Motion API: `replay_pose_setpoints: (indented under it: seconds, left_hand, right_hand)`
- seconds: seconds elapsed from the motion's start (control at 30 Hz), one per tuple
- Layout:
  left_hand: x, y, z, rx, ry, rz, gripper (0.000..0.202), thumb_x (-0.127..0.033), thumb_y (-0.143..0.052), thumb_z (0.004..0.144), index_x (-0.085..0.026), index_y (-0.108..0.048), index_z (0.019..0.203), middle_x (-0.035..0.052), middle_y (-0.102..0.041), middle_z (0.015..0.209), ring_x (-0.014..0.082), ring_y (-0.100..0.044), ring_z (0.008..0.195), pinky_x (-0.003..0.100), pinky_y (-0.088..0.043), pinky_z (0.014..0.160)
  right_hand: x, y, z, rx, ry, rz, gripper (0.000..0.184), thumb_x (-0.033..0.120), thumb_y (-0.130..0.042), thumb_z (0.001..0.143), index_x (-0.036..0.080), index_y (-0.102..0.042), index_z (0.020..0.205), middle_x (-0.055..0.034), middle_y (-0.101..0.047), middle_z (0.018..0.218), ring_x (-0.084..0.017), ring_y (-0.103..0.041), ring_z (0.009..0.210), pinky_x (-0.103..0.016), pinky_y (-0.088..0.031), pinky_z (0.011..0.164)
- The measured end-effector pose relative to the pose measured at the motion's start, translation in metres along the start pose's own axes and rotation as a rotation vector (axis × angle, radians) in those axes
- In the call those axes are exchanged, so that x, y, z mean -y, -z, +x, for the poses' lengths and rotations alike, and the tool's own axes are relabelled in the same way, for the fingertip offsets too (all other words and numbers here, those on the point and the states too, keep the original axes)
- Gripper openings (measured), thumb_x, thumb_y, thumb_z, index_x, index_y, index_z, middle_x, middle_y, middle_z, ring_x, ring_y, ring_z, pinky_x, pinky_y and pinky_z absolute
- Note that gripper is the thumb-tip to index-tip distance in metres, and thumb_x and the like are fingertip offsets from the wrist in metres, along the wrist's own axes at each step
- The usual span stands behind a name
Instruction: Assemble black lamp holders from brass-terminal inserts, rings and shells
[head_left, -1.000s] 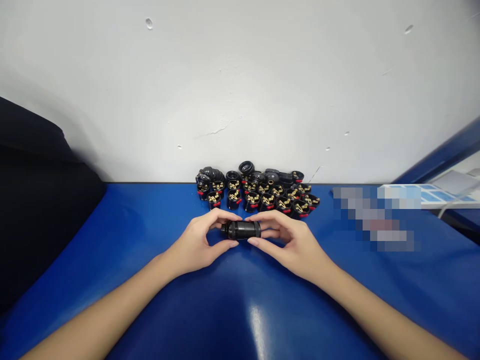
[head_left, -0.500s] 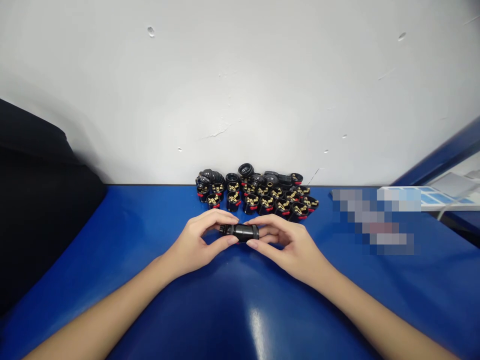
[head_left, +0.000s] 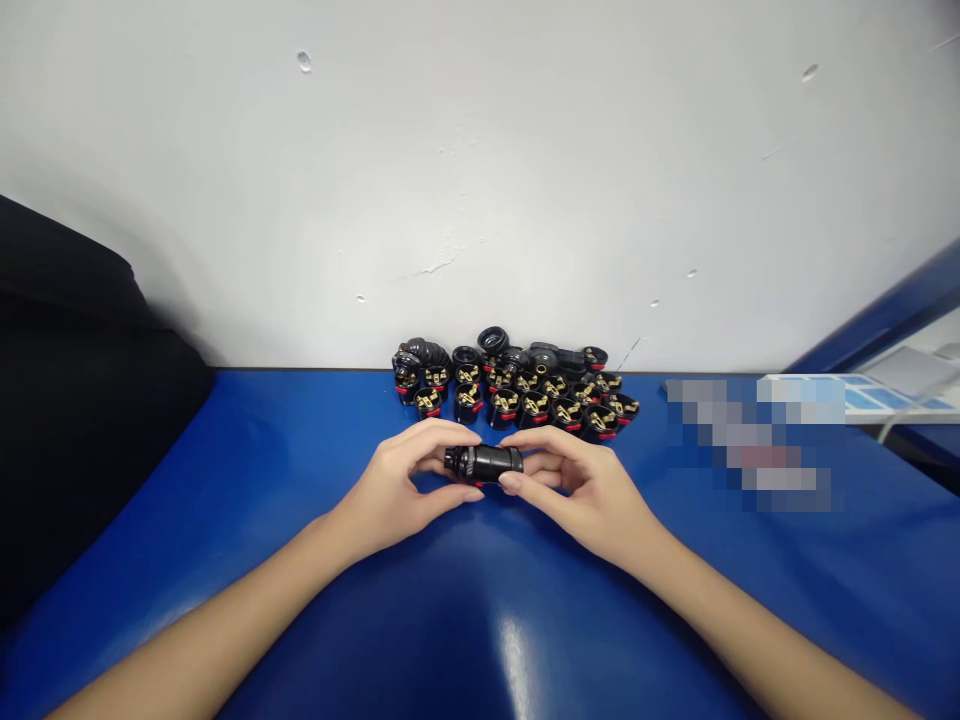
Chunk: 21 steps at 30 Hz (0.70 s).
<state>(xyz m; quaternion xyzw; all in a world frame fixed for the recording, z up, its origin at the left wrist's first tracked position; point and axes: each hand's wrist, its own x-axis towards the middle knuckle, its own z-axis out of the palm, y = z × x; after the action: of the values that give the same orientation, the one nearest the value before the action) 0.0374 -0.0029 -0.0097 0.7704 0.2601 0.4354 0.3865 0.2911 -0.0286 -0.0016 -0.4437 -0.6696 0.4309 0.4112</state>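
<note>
A black cylindrical electrical plug (head_left: 491, 464) lies sideways between my two hands, its narrower ribbed end to the left and a bit of red showing along its underside. My left hand (head_left: 405, 475) curls around the narrow end, with the thumb at the lower edge and the fingers above and behind. On the wider end, my right hand (head_left: 581, 485) is closed, its thumb pressed to the near side and its fingers partly hidden behind. Just beyond the hands stand several open black plug bodies (head_left: 535, 407) with brass terminals and red tabs.
Black ribbed covers (head_left: 426, 352) and a round black ring (head_left: 493, 340) lie at the back of the group, by the white wall (head_left: 480, 180). A black cloth-like shape (head_left: 75, 420) borders the blue table (head_left: 450, 620) on the left. Blurred items (head_left: 757, 450) lie at the right.
The black plug has turned slightly about its length and shifted a little to the right. My left thumb has slid down from its side to the lower edge.
</note>
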Motion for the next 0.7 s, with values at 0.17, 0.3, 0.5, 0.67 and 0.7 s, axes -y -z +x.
replay_pose_setpoints:
  seconds: [0.17,0.3,0.5,0.67,0.7]
  left_hand:
    - [-0.0024,-0.0006,0.0010,-0.036,0.003,0.002,0.021,-0.028,-0.080,0.097,-0.021,-0.077,0.116,0.0128,-0.073,0.127,0.0225,-0.077,0.115,0.035,-0.070,0.095]
    - [-0.0039,-0.0001,0.0020,-0.038,0.066,-0.021,0.040,-0.028,-0.087,0.090,-0.021,-0.074,0.127,0.0119,-0.072,0.129,0.0232,-0.076,0.118,0.039,-0.068,0.103]
    - [-0.0032,-0.0010,-0.0009,0.005,0.120,-0.038,0.040,-0.030,-0.088,0.089,-0.020,-0.074,0.125,0.0110,-0.073,0.126,0.0239,-0.077,0.115,0.040,-0.069,0.101]
    - [-0.0024,-0.0026,-0.0019,-0.017,0.240,-0.048,0.041,-0.035,-0.085,0.092,-0.018,-0.070,0.126,0.0098,-0.079,0.113,0.0216,-0.082,0.094,0.038,-0.071,0.092]
    - [-0.0020,-0.0020,-0.0014,-0.012,0.228,-0.036,0.041,-0.034,-0.085,0.092,-0.018,-0.070,0.127,0.0097,-0.078,0.114,0.0214,-0.081,0.096,0.038,-0.070,0.092]
  right_hand:
    - [-0.0005,-0.0006,0.0008,0.007,-0.010,0.035,0.041,0.052,-0.083,0.090,0.022,-0.072,0.116,-0.0070,-0.084,0.088,-0.025,-0.083,0.078,-0.037,-0.072,0.073]
    - [0.0001,0.0003,0.0015,0.005,0.003,0.058,0.038,0.049,-0.083,0.092,0.022,-0.071,0.115,-0.0056,-0.083,0.082,-0.024,-0.084,0.076,-0.035,-0.071,0.071]
    - [0.0007,0.0011,0.0018,0.028,0.022,0.078,0.035,0.046,-0.081,0.094,0.022,-0.070,0.118,-0.0084,-0.084,0.096,-0.022,-0.084,0.078,-0.034,-0.071,0.074]
    - [0.0006,0.0017,-0.0004,0.099,0.004,0.065,0.045,0.040,-0.084,0.092,0.022,-0.065,0.130,-0.0053,-0.082,0.087,-0.022,-0.083,0.078,-0.035,-0.071,0.076]
    - [0.0008,0.0017,-0.0005,0.109,-0.002,0.071,0.045,0.040,-0.083,0.093,0.022,-0.065,0.130,-0.0056,-0.083,0.087,-0.023,-0.084,0.079,-0.036,-0.071,0.076]
